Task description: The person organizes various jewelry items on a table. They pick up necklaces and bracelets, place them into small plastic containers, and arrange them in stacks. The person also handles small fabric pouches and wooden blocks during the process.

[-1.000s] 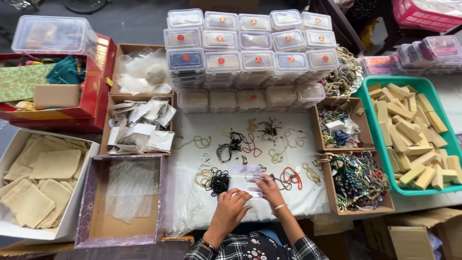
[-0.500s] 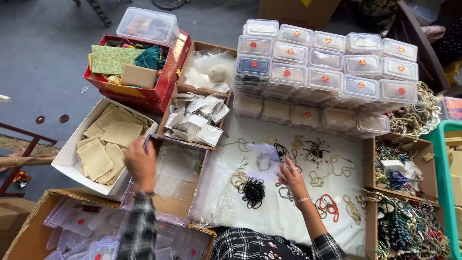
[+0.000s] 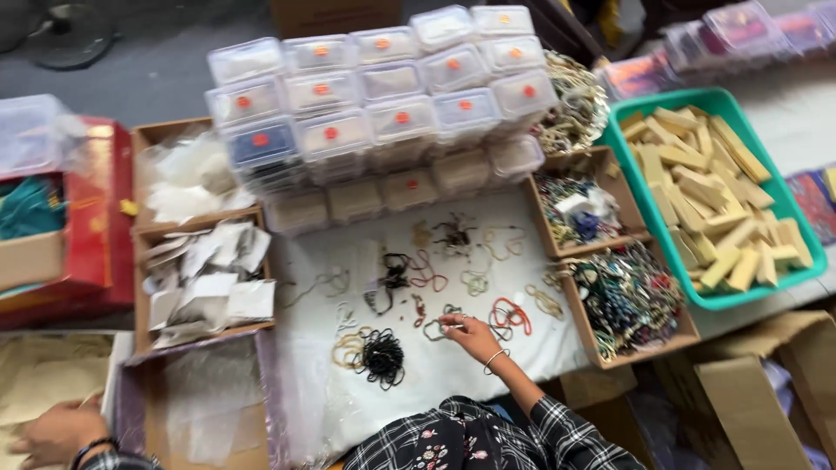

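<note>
A thin greenish bead bracelet (image 3: pixel 438 327) lies looped on the white cloth (image 3: pixel 453 365).

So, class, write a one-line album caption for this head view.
Right hand touching beaded bracelets on a white cloth, left hand at a box of tan sheets.

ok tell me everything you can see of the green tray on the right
The green tray is a teal-green tub of what looks like plastic, rectangular with rounded corners and a raised rim, sitting turned at an angle at the right of the spread. It is heaped with pale tan oblong packets lying in all directions. Its left rim lies against two brown cardboard boxes of beaded strings. Neither hand touches it.
</note>
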